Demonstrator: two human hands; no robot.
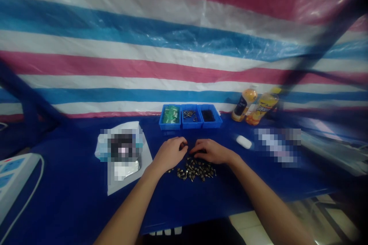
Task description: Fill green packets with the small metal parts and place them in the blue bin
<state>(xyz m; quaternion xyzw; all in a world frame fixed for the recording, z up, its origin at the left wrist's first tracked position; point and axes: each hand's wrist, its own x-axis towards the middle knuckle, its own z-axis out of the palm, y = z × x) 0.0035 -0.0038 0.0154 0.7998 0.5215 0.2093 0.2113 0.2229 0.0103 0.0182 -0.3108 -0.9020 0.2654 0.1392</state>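
A loose pile of small brass-coloured metal pieces [198,170] lies on the blue tabletop [184,199] in front of me. At the pile's far left edge is my left hand [173,154], its fingers curled and the thumb and fingertips drawn together. Facing it across a narrow gap, my right hand [211,151] is bent over the far side of the pile with its fingers pinched. Whatever sits between the fingertips of either hand is too small and dark to make out. A few pieces lie apart from the pile, by my left wrist.
Behind my hands stand three joined blue bins: one with green-and-white pieces [171,115], one with small metal parts [190,115], one with dark parts [208,115]. Two drink bottles [244,104] and a white rounded object [244,142] are right; a white sheet [146,157] and power strip [17,176] left.
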